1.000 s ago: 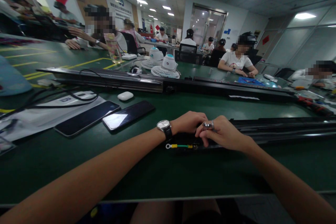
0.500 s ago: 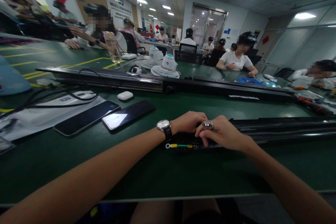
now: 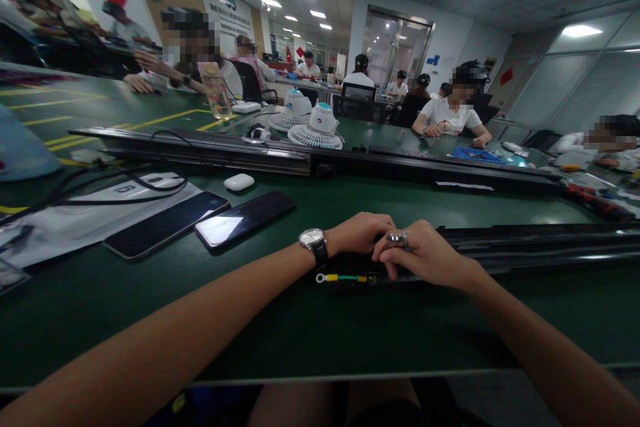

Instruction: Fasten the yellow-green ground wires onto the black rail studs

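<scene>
A long black rail point(image 3: 540, 255) lies across the table, its left end under my hands. My right hand point(image 3: 431, 255), with rings on it, is closed over that end, fingers bent downward; what lies in its grip is hidden. Against its fingertips rests my left hand point(image 3: 361, 232), curled, with a wristwatch point(image 3: 312, 238) at the wrist. Its fingers are partly covered by the right hand, and I cannot make out what they hold. Just below the hands, a short green wire point(image 3: 347, 278) with a ring terminal point(image 3: 321, 278) sticks out leftward from the rail's end.
Two phones point(image 3: 167, 223) point(image 3: 245, 221), a white earbud case point(image 3: 239, 182) and a plastic bag point(image 3: 100, 220) with a black cable lie left. Long black rails point(image 3: 440, 167) cross the table behind my hands. Beyond stand two white fans point(image 3: 320, 125) and a bottle point(image 3: 216, 92). People sit around.
My hands, the rail and the wire have stayed in place. Across the table, a seated person's hands have shifted slightly.
</scene>
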